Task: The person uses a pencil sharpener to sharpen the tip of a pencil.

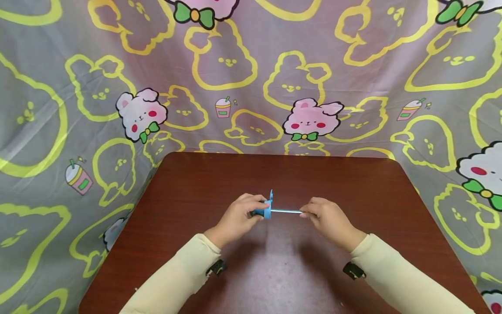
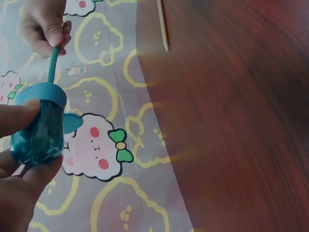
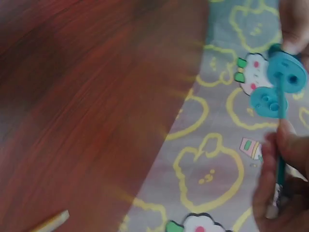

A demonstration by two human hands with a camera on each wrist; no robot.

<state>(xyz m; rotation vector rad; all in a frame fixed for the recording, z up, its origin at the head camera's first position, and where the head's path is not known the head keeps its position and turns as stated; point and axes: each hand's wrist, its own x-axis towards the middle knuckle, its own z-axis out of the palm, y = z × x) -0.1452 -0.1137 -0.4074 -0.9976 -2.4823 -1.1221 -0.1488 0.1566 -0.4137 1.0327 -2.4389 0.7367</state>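
I see a cartoon-print curtain (image 1: 255, 43) beyond the sharpener (image 1: 267, 210) and a red-brown table (image 1: 313, 174) beneath it. My left hand (image 1: 237, 218) grips the sharpener; my right hand (image 1: 327, 220) pinches the pencil (image 1: 286, 211), which meets its holed face. The open lid (image 3: 267, 102) stands just beside that face; a pale stick (image 2: 163, 24) lies apart from the sharpener.

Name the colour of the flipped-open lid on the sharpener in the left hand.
Light blue; the lid shows best in the right wrist view.
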